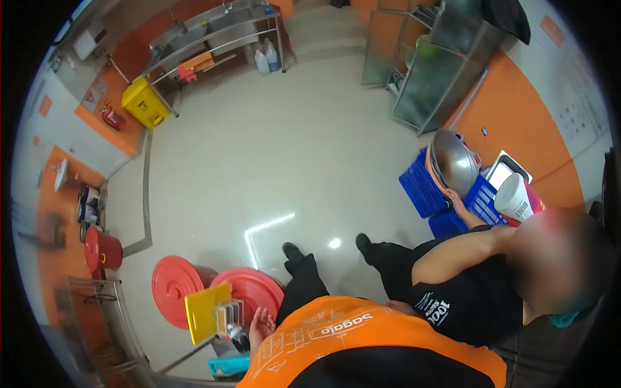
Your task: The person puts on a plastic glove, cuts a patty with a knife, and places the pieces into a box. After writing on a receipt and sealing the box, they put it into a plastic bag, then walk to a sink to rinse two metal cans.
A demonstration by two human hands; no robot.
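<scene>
My left hand [261, 324] is low in the view, beside the orange cloth on my body. Its fingers are curled slightly but apart, with nothing visible in them. Just left of it are a wire rack [229, 315] and an upright yellow board [208, 313], near two red lidded bins [176, 291]. My right hand cannot be made out. To my right, a person in a black shirt [472, 301] reaches one hand [457, 205] to the rim of a large metal wok [455, 161]. A patch of skin shows between that shirt and my orange clothing.
Blue crates [422, 187] and a white tub [515, 196] stand at the right. A metal cabinet [428, 84] is farther back. A yellow bin [145, 103] and sink table [217, 40] stand at upper left; a red bucket [102, 251] is at far left.
</scene>
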